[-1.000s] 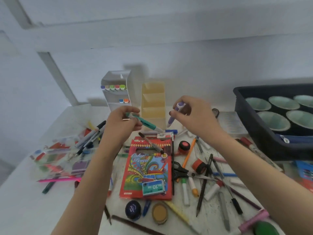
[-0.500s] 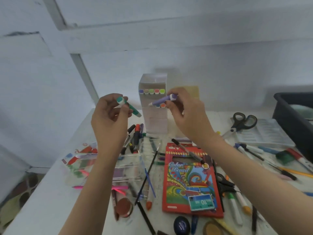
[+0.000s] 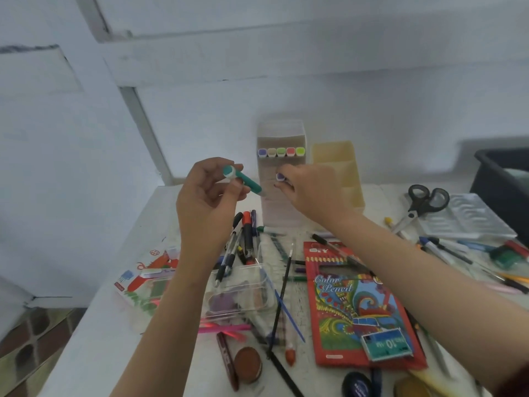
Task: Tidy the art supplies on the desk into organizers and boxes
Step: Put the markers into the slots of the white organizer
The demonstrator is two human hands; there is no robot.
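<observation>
The tall organizer [image 3: 282,133] stands at the back of the desk [image 3: 383,202], a row of markers [image 3: 282,152] in its upper tier. The low organizer [image 3: 337,164] stands just right of it, perhaps touching. Farther right lie the scissors [image 3: 423,200], then the palette [image 3: 466,219], then the bin [image 3: 501,181]. Before the tall organizer lie pens [image 3: 243,239], and before them the case [image 3: 240,290]. Right of the case lies the pencil box [image 3: 352,305], a small box [image 3: 386,343] on its near corner. The left hand [image 3: 206,202] holds a marker [image 3: 243,180] left of the tall organizer. The right hand [image 3: 312,190] holds a second marker [image 3: 280,176] against its front.
</observation>
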